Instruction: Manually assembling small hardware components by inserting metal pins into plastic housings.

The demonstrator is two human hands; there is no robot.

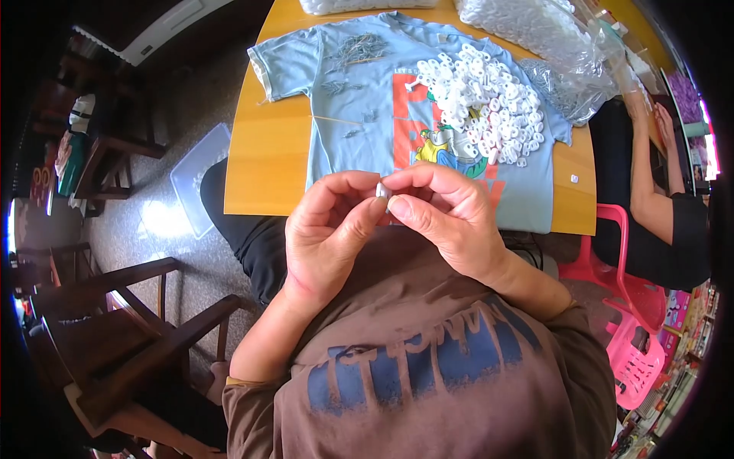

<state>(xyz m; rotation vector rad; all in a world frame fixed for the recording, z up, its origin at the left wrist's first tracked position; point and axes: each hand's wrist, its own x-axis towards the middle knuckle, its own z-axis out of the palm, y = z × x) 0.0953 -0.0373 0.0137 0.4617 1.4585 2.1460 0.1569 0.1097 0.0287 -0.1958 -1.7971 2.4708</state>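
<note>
My left hand [327, 226] and my right hand [449, 210] meet at the near edge of the table. Between their thumbs and forefingers they pinch one small white plastic piece [381, 190], mostly covered by the fingertips. Beyond my right hand, a heap of small white plastic pieces with holes [497, 107] lies on a light blue printed T-shirt [344, 153]. A loose pile of thin grey metal bits [359, 50] rests on the shirt's far left part. Whether my fingers also hold one of these bits is too small to tell.
The shirt covers most of the wooden table [264, 153]. Clear bags of white pieces [520, 27] and of grey metal bits [569, 88] stand at the far right. At the right sits another person [650, 168], beside a pink plastic chair [631, 268]. A dark wooden chair [153, 336] is at left.
</note>
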